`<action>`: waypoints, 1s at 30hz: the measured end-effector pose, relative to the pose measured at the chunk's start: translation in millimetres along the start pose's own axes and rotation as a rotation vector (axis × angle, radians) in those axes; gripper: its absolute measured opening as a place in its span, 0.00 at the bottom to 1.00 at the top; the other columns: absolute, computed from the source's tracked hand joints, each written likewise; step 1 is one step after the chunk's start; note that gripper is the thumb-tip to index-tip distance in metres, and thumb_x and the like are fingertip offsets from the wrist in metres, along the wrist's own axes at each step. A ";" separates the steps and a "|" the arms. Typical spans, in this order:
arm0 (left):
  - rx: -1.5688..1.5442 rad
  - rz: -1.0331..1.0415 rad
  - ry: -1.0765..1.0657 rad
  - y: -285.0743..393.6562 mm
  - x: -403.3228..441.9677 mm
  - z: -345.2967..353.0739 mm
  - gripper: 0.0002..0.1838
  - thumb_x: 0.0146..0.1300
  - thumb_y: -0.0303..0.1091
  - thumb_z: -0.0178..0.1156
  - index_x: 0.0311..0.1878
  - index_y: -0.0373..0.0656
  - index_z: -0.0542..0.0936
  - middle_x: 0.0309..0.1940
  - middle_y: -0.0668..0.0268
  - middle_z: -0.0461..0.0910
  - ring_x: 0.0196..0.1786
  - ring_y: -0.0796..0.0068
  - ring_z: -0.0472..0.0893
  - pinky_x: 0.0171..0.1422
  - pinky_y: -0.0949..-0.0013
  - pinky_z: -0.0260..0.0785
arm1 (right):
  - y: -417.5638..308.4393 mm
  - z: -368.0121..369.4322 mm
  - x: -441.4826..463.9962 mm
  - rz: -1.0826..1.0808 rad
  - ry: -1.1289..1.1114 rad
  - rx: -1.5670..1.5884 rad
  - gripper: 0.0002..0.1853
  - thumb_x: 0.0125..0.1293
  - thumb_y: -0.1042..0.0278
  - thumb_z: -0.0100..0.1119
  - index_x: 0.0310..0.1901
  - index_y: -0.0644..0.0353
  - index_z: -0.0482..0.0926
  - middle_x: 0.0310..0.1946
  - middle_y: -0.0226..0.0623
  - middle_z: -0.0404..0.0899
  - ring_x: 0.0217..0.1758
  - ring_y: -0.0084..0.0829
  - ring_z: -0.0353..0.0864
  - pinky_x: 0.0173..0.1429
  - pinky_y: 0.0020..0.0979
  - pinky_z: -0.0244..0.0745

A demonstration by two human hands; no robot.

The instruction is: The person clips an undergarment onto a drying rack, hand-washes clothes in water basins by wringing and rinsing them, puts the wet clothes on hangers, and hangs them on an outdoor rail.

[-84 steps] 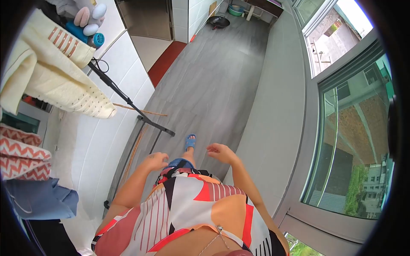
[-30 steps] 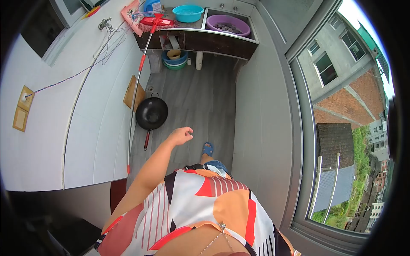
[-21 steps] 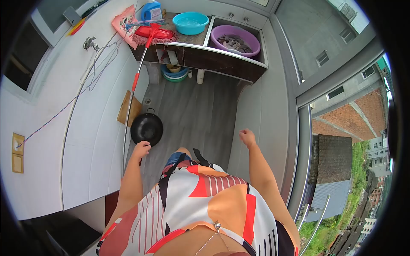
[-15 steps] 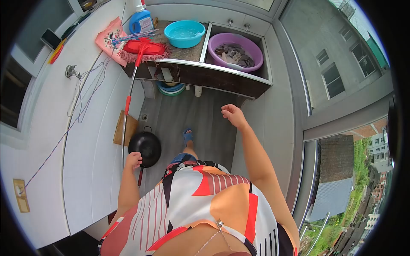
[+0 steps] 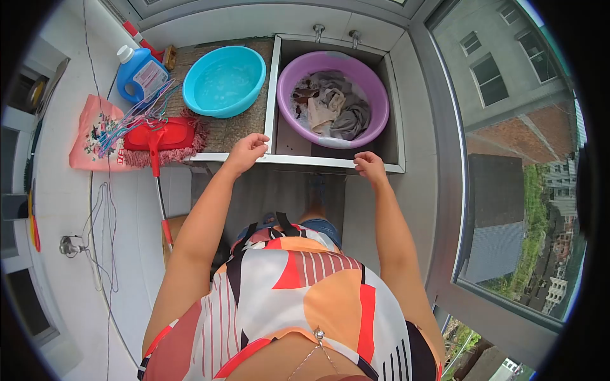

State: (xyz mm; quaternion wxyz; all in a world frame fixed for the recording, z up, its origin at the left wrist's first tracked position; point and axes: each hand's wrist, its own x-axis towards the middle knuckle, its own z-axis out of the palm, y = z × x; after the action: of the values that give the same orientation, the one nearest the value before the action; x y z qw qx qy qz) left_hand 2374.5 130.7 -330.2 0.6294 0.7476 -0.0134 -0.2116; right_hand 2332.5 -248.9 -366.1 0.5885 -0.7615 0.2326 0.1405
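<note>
Purple basin (image 5: pixel 380 108), one, sits in the sink (image 5: pixel 292 143), filled with wet clothes (image 5: pixel 337 108). Left of it stand one blue basin (image 5: pixel 222 112) of water, one detergent bottle (image 5: pixel 140 76) and one red mop (image 5: pixel 159 134) on the stone tabletop (image 5: pixel 238 127); two taps (image 5: pixel 319 32) are behind it, a window (image 5: pixel 508 159) right of it. The left hand (image 5: pixel 248 152) and right hand (image 5: pixel 370 168), fingers loosely curled, are near its front; half a second ago both were farther from it.
</note>
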 end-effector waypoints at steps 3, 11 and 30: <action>-0.082 -0.066 -0.014 11.5 27.8 31.8 0.15 0.60 0.31 0.59 0.50 0.40 0.77 0.35 0.71 0.75 0.36 0.82 0.74 0.43 0.75 0.68 | -15.3 3.5 106.2 -0.125 -0.019 -0.100 0.14 0.55 0.69 0.61 0.44 0.60 0.79 0.32 0.31 0.81 0.33 0.23 0.79 0.36 0.25 0.71; -0.051 -0.324 0.073 4.0 85.4 74.5 0.13 0.62 0.31 0.58 0.50 0.39 0.76 0.37 0.70 0.77 0.38 0.83 0.74 0.47 0.76 0.68 | -24.1 139.4 234.3 -0.164 0.036 -0.865 0.37 0.52 0.56 0.63 0.65 0.52 0.63 0.62 0.56 0.63 0.66 0.50 0.63 0.66 0.41 0.62; -1.331 -0.790 0.189 -111.2 303.8 133.4 0.18 0.67 0.46 0.50 0.52 0.45 0.72 0.47 0.62 0.75 0.48 0.67 0.75 0.51 0.60 0.71 | -144.3 123.4 176.7 -0.494 -0.230 -0.016 0.16 0.48 0.72 0.61 0.42 0.56 0.77 0.36 0.40 0.75 0.42 0.45 0.77 0.43 0.37 0.73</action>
State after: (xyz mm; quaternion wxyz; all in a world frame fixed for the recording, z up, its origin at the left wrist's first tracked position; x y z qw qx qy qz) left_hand 2579.1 -58.0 -542.2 0.8221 0.1768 0.4372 -0.3192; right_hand 2565.5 -134.8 -365.5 0.6212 -0.7790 -0.0298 0.0800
